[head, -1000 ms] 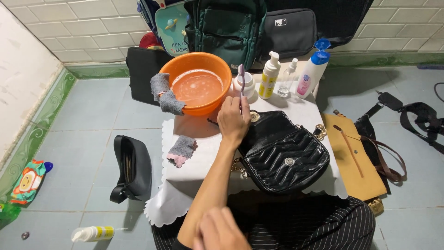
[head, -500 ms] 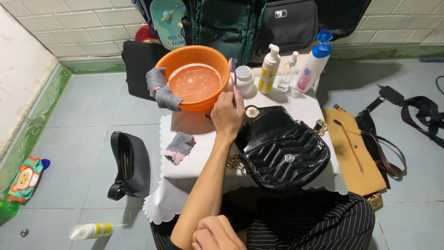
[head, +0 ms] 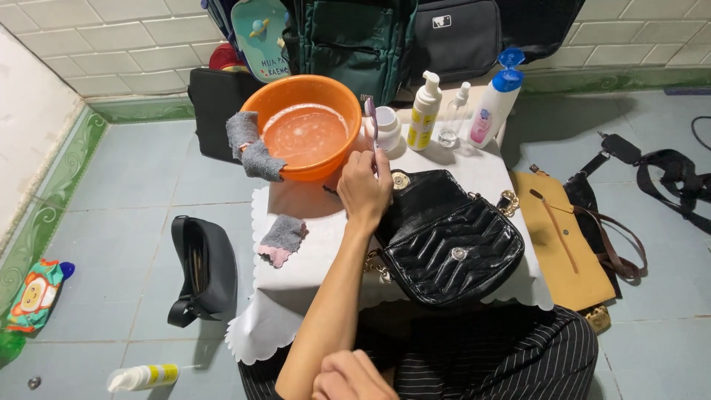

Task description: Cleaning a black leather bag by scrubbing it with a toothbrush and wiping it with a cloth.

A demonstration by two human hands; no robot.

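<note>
My left hand (head: 363, 189) is raised over the small cloth-covered table (head: 311, 255) and grips a purple toothbrush (head: 370, 122) upright, bristles up, beside the rim of an orange basin (head: 307, 92) holding water. Right of that hand lies a black quilted handbag (head: 452, 241) with a gold chain, its flap towards the hand. My right hand (head: 352, 376) rests at the bottom edge next to my left elbow, fingers curled with nothing in them. A grey cloth (head: 248, 148) hangs over the basin's rim, and another grey cloth (head: 281, 237) lies on the table.
A small white jar (head: 387, 126), a foam pump bottle (head: 422, 115), a clear spray bottle (head: 452, 122) and a blue-capped bottle (head: 492, 104) stand at the table's back. A black waist bag (head: 196, 270) and a spray bottle (head: 141, 376) lie on the floor at left, a tan bag (head: 563, 255) at right, backpacks behind.
The view has shifted slightly. My left hand with the toothbrush has drifted a little left and towards the basin's rim. My right hand stays low by the elbow.
</note>
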